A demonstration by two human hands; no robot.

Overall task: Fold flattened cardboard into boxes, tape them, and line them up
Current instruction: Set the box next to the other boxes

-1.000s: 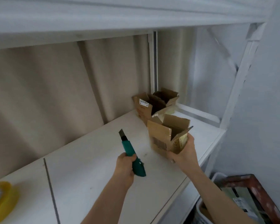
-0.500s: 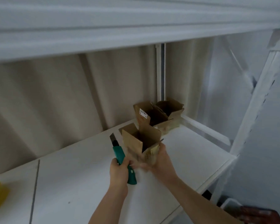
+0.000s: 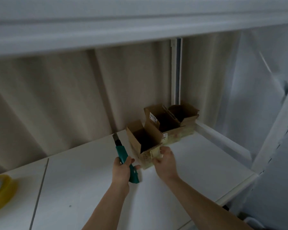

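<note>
3 open cardboard boxes (image 3: 163,130) in row

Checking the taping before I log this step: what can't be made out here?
Head view only:
- Base seam of the nearest box: faces the shelf.
- Label on the middle box: too small.
- Tape roll: cut by the left edge, blurred.
- Fingers of the right hand: motion-blurred.

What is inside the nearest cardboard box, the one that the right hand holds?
The nearest box, held by the right hand, stands open on top. Only dark inner walls show. Its bottom lies in shadow, so any contents cannot be seen.
</note>
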